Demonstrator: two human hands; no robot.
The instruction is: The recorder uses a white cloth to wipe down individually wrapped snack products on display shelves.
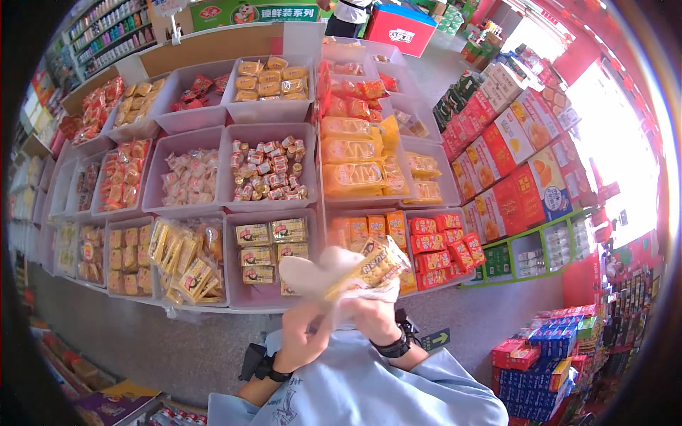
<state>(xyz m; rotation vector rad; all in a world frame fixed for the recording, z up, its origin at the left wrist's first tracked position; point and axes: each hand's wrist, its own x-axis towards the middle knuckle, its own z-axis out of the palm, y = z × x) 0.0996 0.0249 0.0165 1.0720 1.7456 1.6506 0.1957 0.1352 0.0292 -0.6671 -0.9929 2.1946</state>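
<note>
Close to my chest, my left hand (306, 335) and my right hand (373, 317) are together on a white cloth (319, 277), which is blurred. A yellow wrapped snack packet (375, 266) lies at the cloth, above my right hand; which fingers press on it cannot be told. Just beyond are a bin of boxed yellow packs (273, 231) and orange snack packs (375, 226). Red snack packs (439, 245) fill the bin to the right. Farther left, a clear bag of yellow packets (186, 261) rests on its bin.
Rows of translucent plastic bins (186, 133) with wrapped sweets cover the display table. Stacked cartons (506, 160) stand at the right above a green-edged rack (511, 255). Blue and red boxes (533, 378) are piled at lower right. Another person (349, 16) stands beyond the table.
</note>
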